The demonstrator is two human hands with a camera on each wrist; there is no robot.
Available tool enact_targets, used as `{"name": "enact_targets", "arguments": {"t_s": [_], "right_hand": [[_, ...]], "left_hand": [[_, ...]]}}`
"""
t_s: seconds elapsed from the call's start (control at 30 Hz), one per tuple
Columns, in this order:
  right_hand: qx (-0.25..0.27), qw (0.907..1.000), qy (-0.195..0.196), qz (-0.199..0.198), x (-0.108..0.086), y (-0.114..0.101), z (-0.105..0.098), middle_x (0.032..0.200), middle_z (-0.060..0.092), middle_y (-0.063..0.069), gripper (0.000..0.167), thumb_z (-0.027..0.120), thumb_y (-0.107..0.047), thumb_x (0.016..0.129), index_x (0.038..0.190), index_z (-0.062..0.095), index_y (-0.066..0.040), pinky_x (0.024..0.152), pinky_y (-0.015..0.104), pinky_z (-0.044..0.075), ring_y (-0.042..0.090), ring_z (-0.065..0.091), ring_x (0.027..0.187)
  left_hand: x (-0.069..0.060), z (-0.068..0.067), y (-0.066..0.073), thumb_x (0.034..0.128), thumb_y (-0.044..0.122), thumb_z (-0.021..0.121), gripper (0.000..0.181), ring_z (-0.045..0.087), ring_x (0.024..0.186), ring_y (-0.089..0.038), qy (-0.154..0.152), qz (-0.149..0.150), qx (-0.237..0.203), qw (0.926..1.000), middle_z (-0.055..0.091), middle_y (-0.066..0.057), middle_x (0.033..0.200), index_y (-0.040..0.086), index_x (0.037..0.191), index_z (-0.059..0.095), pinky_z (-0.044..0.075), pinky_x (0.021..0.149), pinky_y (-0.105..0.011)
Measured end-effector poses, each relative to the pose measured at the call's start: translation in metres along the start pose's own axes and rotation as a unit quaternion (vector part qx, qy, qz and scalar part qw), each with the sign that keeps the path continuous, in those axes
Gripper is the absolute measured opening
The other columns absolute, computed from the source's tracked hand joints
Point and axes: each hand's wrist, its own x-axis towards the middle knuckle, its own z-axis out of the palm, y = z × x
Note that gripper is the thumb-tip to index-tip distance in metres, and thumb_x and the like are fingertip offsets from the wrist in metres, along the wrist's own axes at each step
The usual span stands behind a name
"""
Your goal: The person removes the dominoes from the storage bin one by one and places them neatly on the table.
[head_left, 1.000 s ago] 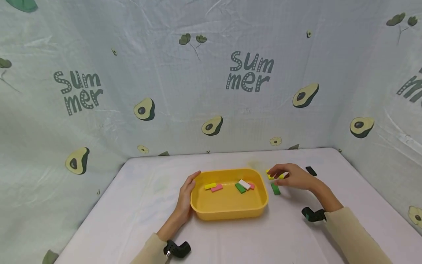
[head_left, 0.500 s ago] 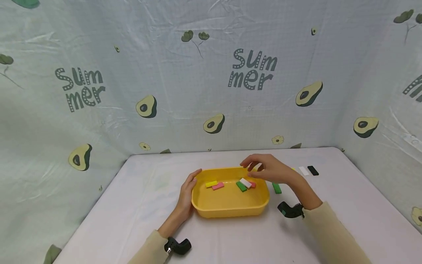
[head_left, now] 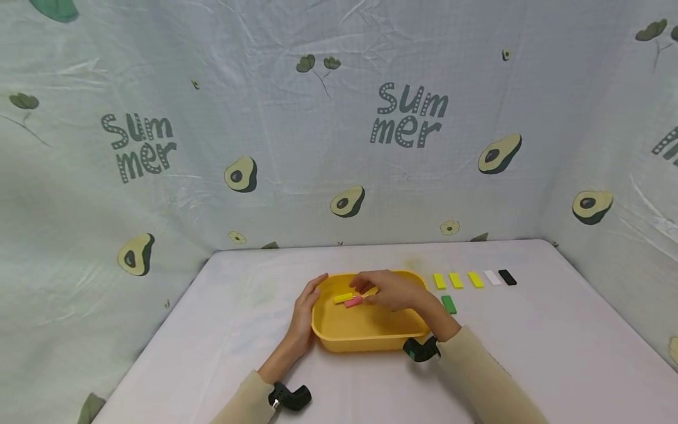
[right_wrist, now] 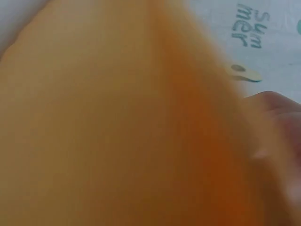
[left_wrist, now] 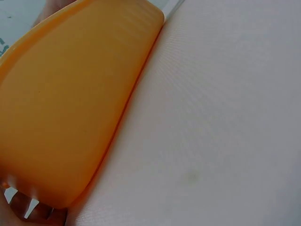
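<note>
A yellow plastic tray [head_left: 365, 343] sits on the white-covered table. My left hand [head_left: 303, 315] grips its left side, fingers along the wall and thumb near the rim; in the left wrist view some fingers [left_wrist: 35, 212] curl at the tray's corner. My right hand [head_left: 392, 290] is over the tray, fingers loosely bent, thumb and fingertips close to a pink block [head_left: 353, 302]. A yellow block [head_left: 343, 298] lies against the pink one. The right hand hides the tray's right part. In the right wrist view the tray wall [right_wrist: 117, 117] is blurred and fills most of the picture.
Right of the tray, three yellow blocks, one of them the nearest yellow block [head_left: 439, 281], a white block [head_left: 492, 278] and a black block [head_left: 507, 277] form a row. A green block [head_left: 448, 304] lies in front of them. A printed cloth [head_left: 286, 147] hangs behind.
My right hand has moved left from beside the yellow blocks to above the inside of the tray, uncovering the row on the table. The left hand has stayed at the tray's side.
</note>
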Motion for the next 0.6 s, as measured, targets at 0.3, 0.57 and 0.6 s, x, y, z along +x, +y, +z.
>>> {"name": "enact_targets", "arguments": {"t_s": [0.3,0.57,0.6], "right_hand": [[-0.015,0.9983,0.017,0.053,0.008,0.011,0.02,0.127,0.069,0.006,0.039,0.065,-0.005,0.096,0.134,0.063,-0.009,0.111,0.044,0.052,0.022,0.063,0.117],[-0.015,0.9983,0.024,0.051,0.011,0.015,0.023,0.115,0.071,0.003,0.028,0.062,0.0,0.093,0.117,0.071,-0.01,0.105,0.044,0.054,0.02,0.062,0.105],[-0.018,0.9982,0.023,0.052,0.01,0.015,0.023,0.113,0.071,0.002,0.027,0.062,0.0,0.093,0.115,0.071,-0.011,0.104,0.043,0.054,0.02,0.061,0.104]], "left_hand": [[0.0,0.001,0.0,0.1112,0.02,0.03,0.049,0.033,0.154,-0.034,-0.004,0.008,0.005,0.9999,0.035,-0.013,0.167,0.007,0.157,0.041,0.021,0.13,-0.053],[0.0,-0.001,-0.001,0.1113,0.022,0.031,0.049,0.034,0.153,-0.034,-0.001,0.006,0.012,0.9999,0.036,-0.012,0.167,0.009,0.157,0.042,0.022,0.13,-0.053],[0.0,-0.002,-0.002,0.1113,0.021,0.031,0.049,0.035,0.153,-0.034,-0.002,0.004,0.01,0.9999,0.036,-0.012,0.167,0.008,0.157,0.041,0.022,0.13,-0.053]]}}
